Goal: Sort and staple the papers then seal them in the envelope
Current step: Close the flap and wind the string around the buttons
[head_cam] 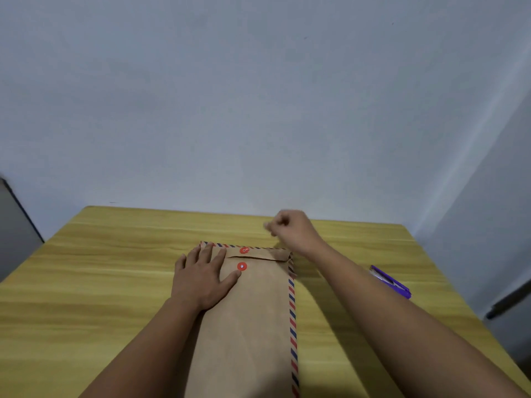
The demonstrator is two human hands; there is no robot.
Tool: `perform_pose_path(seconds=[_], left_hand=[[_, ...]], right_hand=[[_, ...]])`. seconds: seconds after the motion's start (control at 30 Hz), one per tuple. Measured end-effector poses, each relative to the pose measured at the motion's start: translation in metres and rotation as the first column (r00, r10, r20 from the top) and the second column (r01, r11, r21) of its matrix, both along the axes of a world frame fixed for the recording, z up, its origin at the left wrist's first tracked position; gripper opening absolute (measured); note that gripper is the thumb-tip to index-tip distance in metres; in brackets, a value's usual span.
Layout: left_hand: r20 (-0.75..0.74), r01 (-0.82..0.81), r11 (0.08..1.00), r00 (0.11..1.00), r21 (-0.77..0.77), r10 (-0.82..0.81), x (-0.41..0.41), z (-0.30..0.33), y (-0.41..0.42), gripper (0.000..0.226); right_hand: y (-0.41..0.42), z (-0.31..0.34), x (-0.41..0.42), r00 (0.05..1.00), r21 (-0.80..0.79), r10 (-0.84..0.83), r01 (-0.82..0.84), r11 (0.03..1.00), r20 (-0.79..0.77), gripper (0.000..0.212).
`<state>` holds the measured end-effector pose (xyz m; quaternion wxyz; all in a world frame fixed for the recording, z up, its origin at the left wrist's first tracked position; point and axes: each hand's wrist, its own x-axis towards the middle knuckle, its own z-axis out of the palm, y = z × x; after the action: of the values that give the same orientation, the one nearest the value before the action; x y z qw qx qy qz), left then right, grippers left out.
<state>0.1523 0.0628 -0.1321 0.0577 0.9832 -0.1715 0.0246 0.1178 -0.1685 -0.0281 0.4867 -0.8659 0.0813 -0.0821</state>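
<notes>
Nearest the camera, two bare forearms enter from the bottom corners of the frame and cross a long kraft-paper envelope point(253, 320), a matte brown rectangle that runs from the bottom edge up to the middle of the frame, lying flat on the table point(86, 282). Its right edge and far edge carry a border of slanted red and blue stripes, slightly frayed at the far right corner. The left hand point(202, 278) lies palm down on the upper left part of the envelope, its fingers point(207, 251) straight and spread, pressing the paper flat, with the thumb reaching toward the lower of two round red discs point(242, 266). That disc sits on the envelope body; the second red disc point(244, 250) sits just above it on the folded-down flap point(264, 254), whose edge lies across the body. Beyond the envelope's far right corner the right hand point(290, 228) hovers above the table with its fingers curled in toward the thumb; it is blurred, and whether it pinches anything cannot be told. The table is a smooth yellow-tan board with straight wood grain and rounded far corners. At the right of the frame, well apart from the envelope and past the right forearm, a purple stapler point(392, 281) lies near the table's edge. Behind the table rises a plain pale wall point(258, 96), with a dark upright edge at the far left.
</notes>
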Motion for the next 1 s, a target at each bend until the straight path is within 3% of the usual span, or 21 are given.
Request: perform_pose_path(seconds=[0.1,0.2,0.37,0.5,0.73,0.87,1.0], left_hand=[[0.057,0.006,0.999,0.998,0.043,-0.009,0.003,0.007,0.005,0.09],[0.088,0.008,0.999,0.996,0.048,-0.013,0.005,0.004,0.011,0.091],[0.117,-0.005,0.998,0.993,-0.057,0.012,0.002,-0.007,0.013,0.087],[0.099,0.004,0.99,0.995,-0.138,0.01,0.002,-0.007,0.017,0.083],[0.05,0.062,0.985,0.997,-0.16,-0.054,0.007,-0.009,0.023,0.082],[0.055,0.094,0.991,0.995,-0.095,-0.089,0.005,-0.012,0.026,0.082],[0.065,0.103,0.985,0.993,-0.137,-0.095,0.004,-0.014,0.025,0.073]], right_hand=[[0.012,-0.029,-0.01,0.985,-0.501,0.079,-0.146,0.853,-0.152,0.022],[0.017,-0.046,-0.013,0.981,-0.735,0.094,-0.189,0.651,-0.169,0.014],[0.021,-0.052,-0.015,0.982,-0.77,0.154,-0.18,0.612,-0.107,0.01],[0.026,-0.062,-0.018,0.981,-0.801,0.174,-0.172,0.573,-0.086,0.024],[0.047,-0.065,-0.024,0.952,-0.927,0.242,-0.253,0.276,-0.188,0.022],[0.066,-0.055,-0.021,0.956,-0.923,0.191,-0.27,0.275,-0.223,0.019],[0.085,-0.049,-0.019,0.956,-0.892,0.133,-0.292,0.344,-0.262,0.021]])
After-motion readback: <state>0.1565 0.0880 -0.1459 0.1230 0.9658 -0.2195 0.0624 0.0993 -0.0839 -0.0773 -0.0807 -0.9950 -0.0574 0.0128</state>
